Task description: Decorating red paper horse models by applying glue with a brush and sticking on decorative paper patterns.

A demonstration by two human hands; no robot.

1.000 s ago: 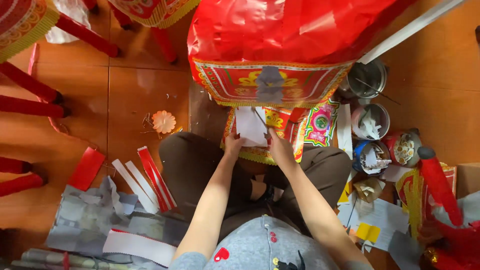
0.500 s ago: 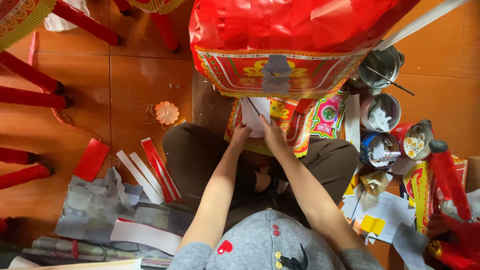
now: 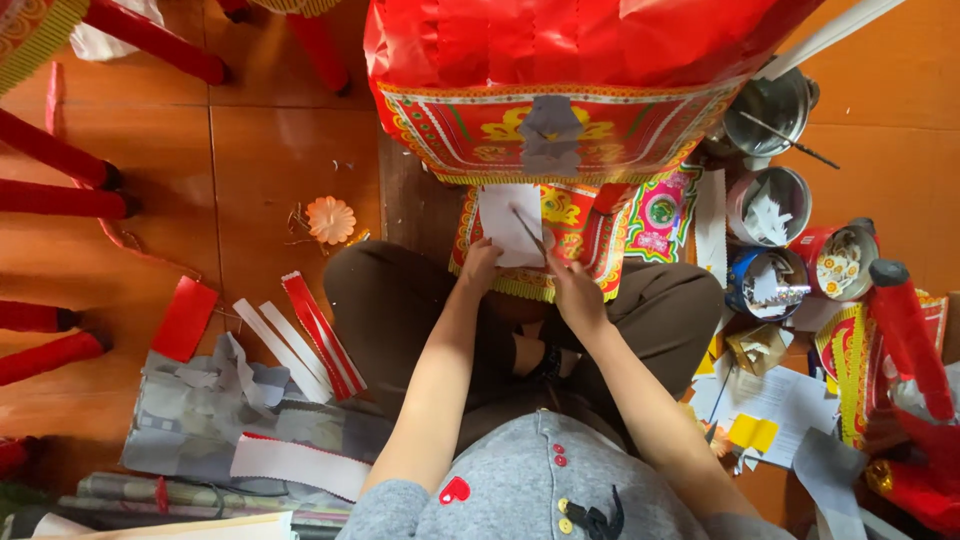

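My left fingers (image 3: 487, 250) are closed on the lower left edge of a small white paper sheet (image 3: 507, 222), pinching it flat, while the fingers (image 3: 556, 262) of my right hand (image 3: 576, 296) are closed around a thin dark stick-like tool (image 3: 526, 229) whose tip lies slanted across the sheet; what kind of tool it is I cannot tell. The sheet rests on a red and yellow patterned paper panel (image 3: 575, 235) spread over my lap, its fringed edge hanging over my crossed legs in dark trousers (image 3: 395, 300), and it lies just below a large red paper structure (image 3: 560, 90) with a gold-patterned border and a grey cut-out stuck at its middle. I sit on the orange tiled floor (image 3: 270, 150). On the floor to my left an orange paper flower (image 3: 331, 218) lies near my knee, and further toward me are white and red paper strips (image 3: 300, 335), a flat red piece (image 3: 186, 318) and a heap of grey paper (image 3: 210, 400). To my right stand several round tins (image 3: 770, 205) holding paper scraps and small cut-outs, with a metal pot (image 3: 770, 105) beyond them toward the top edge. Red-wrapped legs (image 3: 60, 195) of some frame stand along the floor's left edge, well apart from my hands.
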